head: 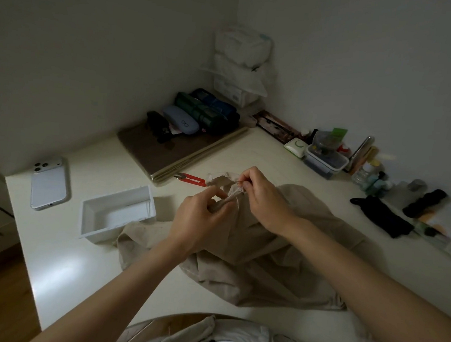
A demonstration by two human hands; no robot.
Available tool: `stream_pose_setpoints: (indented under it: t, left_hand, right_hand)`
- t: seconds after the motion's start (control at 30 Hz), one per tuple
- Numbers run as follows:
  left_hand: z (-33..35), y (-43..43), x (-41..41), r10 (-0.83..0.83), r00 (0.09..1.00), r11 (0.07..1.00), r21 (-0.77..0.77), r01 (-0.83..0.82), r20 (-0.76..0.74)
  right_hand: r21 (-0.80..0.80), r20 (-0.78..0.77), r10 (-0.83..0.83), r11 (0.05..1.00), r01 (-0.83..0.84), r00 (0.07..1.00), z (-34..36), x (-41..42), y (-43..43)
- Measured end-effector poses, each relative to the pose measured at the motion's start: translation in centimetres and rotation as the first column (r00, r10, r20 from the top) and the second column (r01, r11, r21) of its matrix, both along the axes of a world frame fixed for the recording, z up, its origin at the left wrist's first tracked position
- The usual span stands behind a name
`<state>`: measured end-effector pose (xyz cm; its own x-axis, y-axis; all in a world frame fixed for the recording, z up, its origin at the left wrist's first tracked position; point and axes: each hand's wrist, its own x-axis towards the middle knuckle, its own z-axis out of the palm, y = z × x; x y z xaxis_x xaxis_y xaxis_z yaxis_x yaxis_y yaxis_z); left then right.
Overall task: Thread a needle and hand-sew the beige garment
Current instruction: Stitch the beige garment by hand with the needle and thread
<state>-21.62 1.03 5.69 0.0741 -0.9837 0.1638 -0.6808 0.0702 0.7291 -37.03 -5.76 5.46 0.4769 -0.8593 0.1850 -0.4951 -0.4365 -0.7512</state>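
Observation:
The beige garment (279,261) lies crumpled on the white table, with one bunched edge lifted at the middle. My left hand (199,214) pinches that raised fold from the left. My right hand (262,198) is just right of the fold and pinches a thin dark needle (239,182) whose tip points left at the cloth. Any thread on the needle is too fine to make out. Red thread snips (191,179) lie on the table just beyond the fold.
An open white box (95,214) sits left of the garment, a white phone (48,184) farther left near the table edge. A brown mat with cases and pouches (196,114) is at the back. Containers and bottles (328,157) and a black pouch (382,217) line the right wall.

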Motion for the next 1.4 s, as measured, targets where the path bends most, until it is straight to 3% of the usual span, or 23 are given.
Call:
stream_pose_setpoints:
  t: [0.17,0.27,0.37,0.47,0.53,0.97,1.4]
  left_hand:
    - [-0.2,-0.3,0.7,0.047,0.985,0.995,-0.097,-0.031,0.166]
    - [0.3,-0.8,0.9,0.045,0.987,0.992,-0.124,-0.025,0.156]
    - [1.3,-0.9,0.5,-0.005,0.995,0.999,0.052,0.010,-0.104]
    - [2.3,-0.7,-0.1,0.087,0.875,0.956,0.288,0.061,-0.476]
    - [2.5,-0.6,-0.2,0.131,0.834,0.946,0.320,0.057,-0.535]
    - [1.8,-0.3,1.0,-0.006,0.908,0.992,0.111,0.058,-0.419]
    - [0.9,-0.5,1.4,-0.149,0.900,0.983,0.033,0.178,-0.410]
  right_hand:
    - [-0.026,-0.004,0.008,1.000,-0.008,1.000,0.1,0.0,0.1]
    - [-0.070,-0.028,0.017,0.997,-0.019,0.999,0.5,0.0,0.2]
    - [-0.112,-0.030,0.022,0.993,-0.026,0.999,0.6,0.1,0.3]
    - [-0.123,-0.033,0.020,0.992,-0.024,0.999,0.5,0.3,0.1]
    - [-0.128,-0.026,0.021,0.991,-0.024,0.999,0.4,0.3,0.0]
    - [-0.106,-0.098,0.136,0.984,-0.146,0.986,1.0,0.3,-0.3]
    - [0.092,0.048,0.205,0.974,-0.209,0.978,1.7,0.2,0.0]
